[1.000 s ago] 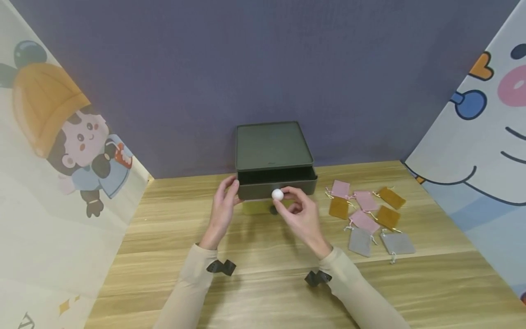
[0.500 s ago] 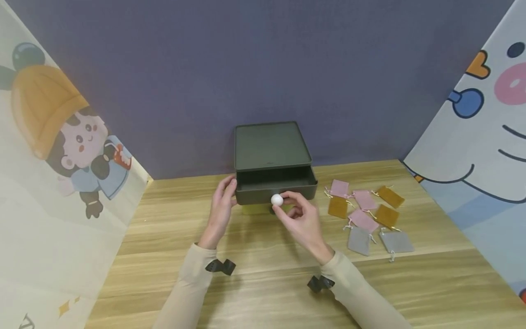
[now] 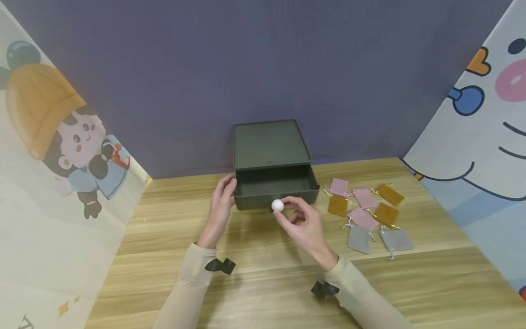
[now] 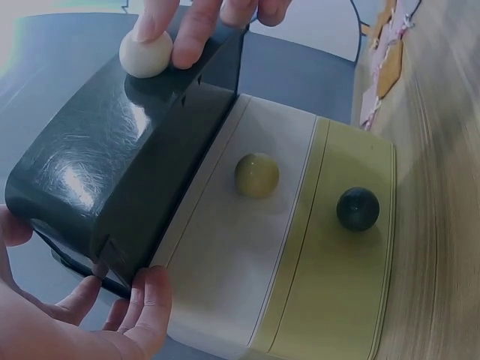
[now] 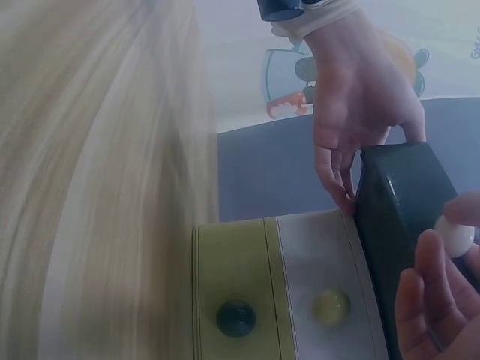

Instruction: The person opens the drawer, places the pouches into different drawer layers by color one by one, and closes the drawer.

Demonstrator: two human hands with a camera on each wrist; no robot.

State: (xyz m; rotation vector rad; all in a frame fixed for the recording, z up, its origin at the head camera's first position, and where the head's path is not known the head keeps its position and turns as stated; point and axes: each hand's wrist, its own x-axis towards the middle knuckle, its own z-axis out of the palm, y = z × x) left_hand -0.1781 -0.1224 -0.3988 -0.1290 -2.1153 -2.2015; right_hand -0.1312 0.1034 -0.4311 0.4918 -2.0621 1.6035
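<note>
A small drawer unit [image 3: 271,144] with a dark green top stands against the back wall. Its top drawer [image 3: 276,180] is pulled out, and the inside looks bare. My right hand [image 3: 304,224] pinches the round white drawer knob [image 3: 277,205] between thumb and fingertips. At the unit's left side, my left hand [image 3: 220,205] rests its fingers and thumb against the dark side near the drawer's corner. In the left wrist view, a pale middle drawer [image 4: 232,225] with a yellow knob [image 4: 256,175] and a yellow-green bottom drawer [image 4: 330,292] with a dark knob [image 4: 358,209] show below.
To the right on the wooden table [image 3: 263,292] lie several small drawstring pouches: pink [image 3: 363,219], mustard [image 3: 338,205] and grey [image 3: 396,240]. A dark wall [image 3: 263,59] rises behind the unit. Cartoon-printed panels [image 3: 49,192] flank the table.
The top drawer has slid farther out toward me, with my right hand drawing back on its white knob. My left hand has stayed at the unit's left side.
</note>
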